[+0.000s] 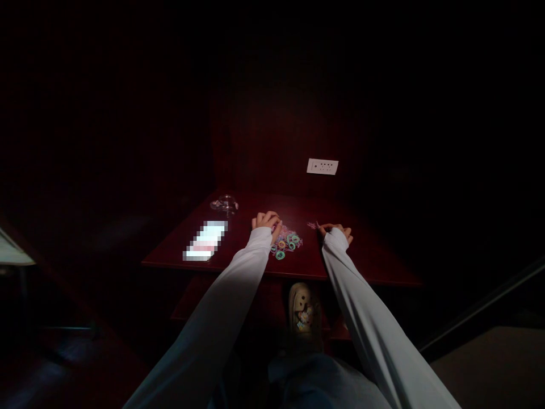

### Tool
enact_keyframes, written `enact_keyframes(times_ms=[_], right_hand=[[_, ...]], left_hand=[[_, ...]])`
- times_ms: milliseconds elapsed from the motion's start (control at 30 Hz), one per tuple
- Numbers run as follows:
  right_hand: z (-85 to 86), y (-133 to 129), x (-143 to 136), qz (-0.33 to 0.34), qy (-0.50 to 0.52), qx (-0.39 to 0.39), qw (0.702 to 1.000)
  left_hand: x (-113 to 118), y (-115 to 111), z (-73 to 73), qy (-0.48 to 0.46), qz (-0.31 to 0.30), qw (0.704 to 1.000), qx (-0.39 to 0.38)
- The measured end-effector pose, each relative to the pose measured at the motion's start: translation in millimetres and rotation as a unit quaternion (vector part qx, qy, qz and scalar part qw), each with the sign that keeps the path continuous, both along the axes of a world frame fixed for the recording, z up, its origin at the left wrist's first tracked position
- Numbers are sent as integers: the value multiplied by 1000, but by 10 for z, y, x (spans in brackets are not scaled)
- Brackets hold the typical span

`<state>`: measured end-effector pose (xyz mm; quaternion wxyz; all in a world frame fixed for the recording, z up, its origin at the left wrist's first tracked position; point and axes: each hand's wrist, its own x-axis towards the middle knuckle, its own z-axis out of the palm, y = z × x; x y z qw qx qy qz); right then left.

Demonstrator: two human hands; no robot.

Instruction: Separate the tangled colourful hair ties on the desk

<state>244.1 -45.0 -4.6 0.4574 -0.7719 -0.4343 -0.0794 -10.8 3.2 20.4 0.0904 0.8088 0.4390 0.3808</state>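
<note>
A heap of small colourful hair ties [289,241], mostly pink, purple and green, lies on the dark red table [238,250]. My left hand [267,221] rests at the heap's left edge, fingers bent and thumb close to them. What sits between those fingertips is hidden. To the right of the heap, my right hand [338,232] has its thumb and forefinger pinched together. A pink hair tie shows at these fingertips, beside a small separate cluster of pink hair ties [312,225]. Both forearms are in white sleeves.
At the left of the table lies a bright, pixelated phone-like rectangle [206,241]. Behind it stands a clear container [227,203] with pinkish bits around it. A white socket plate [322,166] is on the back wall. Below the table edge is a clog-type shoe [300,304]. The surroundings are very dark.
</note>
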Motion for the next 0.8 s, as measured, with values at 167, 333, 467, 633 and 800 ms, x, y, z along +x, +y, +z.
enact_keyframes(times_ms=[167,333,467,633,800], right_hand=[[20,20,0,23,29,45,998],[151,-9,-174,105,56,56,991],[213,-10,-487,227,51,23,972],[239,-54,-869,339,0,-65,938],[276,-119,-987,345,-41,-87,934]], left_hand=[[-18,-21,58,-49,76,996,-11],[-25,-8,68,-61,117,991,-16],[3,-31,81,-39,103,994,-6],[19,-67,114,-26,102,994,-11],[12,-78,119,-18,83,996,-11]])
